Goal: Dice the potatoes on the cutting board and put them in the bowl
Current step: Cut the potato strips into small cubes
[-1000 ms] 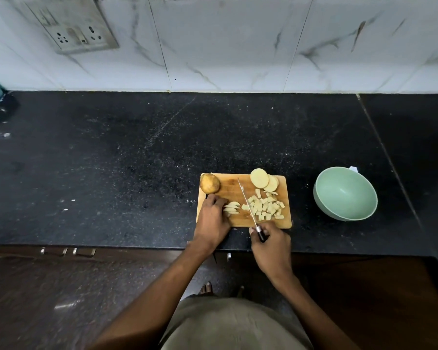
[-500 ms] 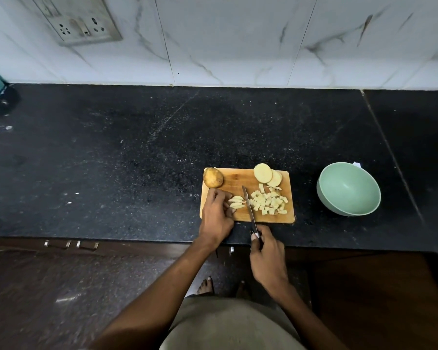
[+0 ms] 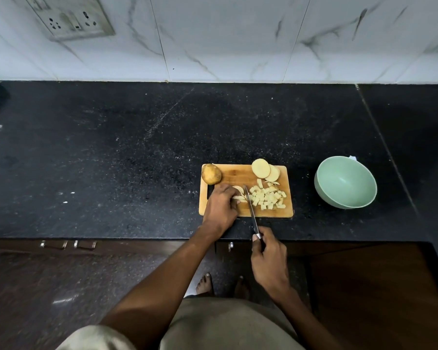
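White marble-veined tiles back my black speckled table, and a wooden cutting board lies near its front edge. My left hand presses down on a few potato strips at the board's middle, fingers curled over them. My right hand is wrapped round the handle of a knife, out past the table's front edge, with the blade reaching over the board and its tip just beside the strips. Right of the blade sits a heap of diced potato. At the board's far right corner two round potato slices overlap, and a whole unpeeled potato rests at the far left corner. A pale green bowl stands on the table to the right of the board, apart from it, with nothing visible in it.
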